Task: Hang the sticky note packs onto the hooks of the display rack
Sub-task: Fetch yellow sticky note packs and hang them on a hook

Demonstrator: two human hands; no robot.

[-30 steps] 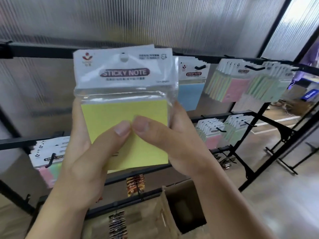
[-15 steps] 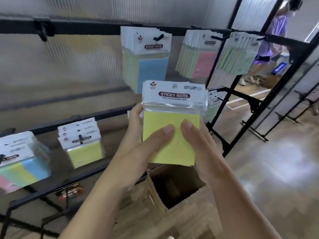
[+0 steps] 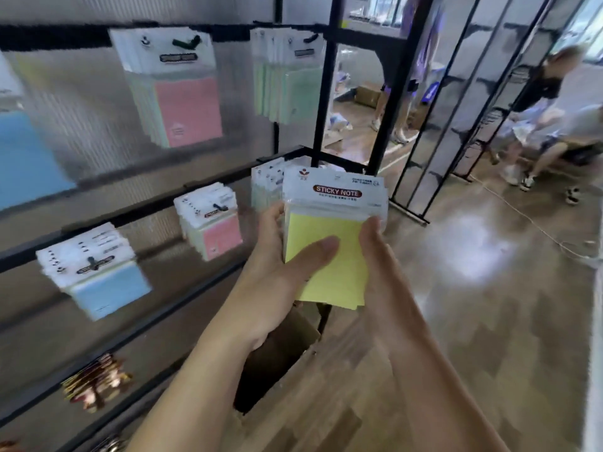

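A stack of yellow sticky note packs (image 3: 329, 252) sits between both hands at centre frame. My left hand (image 3: 277, 275) grips it from the left, thumb across the yellow front. My right hand (image 3: 378, 256) holds its right edge, thumb on the plastic. The black display rack (image 3: 146, 207) stands to the left. On its upper rail hang pink packs (image 3: 182, 102) and green packs (image 3: 287, 79). Blue packs (image 3: 98, 275) and pink packs (image 3: 212, 220) hang on the middle rail, and more packs (image 3: 266, 184) hang just behind the held stack.
An open cardboard box (image 3: 277, 353) sits on the wooden floor below my hands. Small dark-red items (image 3: 94, 383) hang on the lowest rail. Black metal frames (image 3: 424, 125) stand to the right. People (image 3: 548, 119) are in the background at right.
The view has swung right along the rack. The held stack has come lower and moved to the right end of the middle rail; both hands keep their grip on it.
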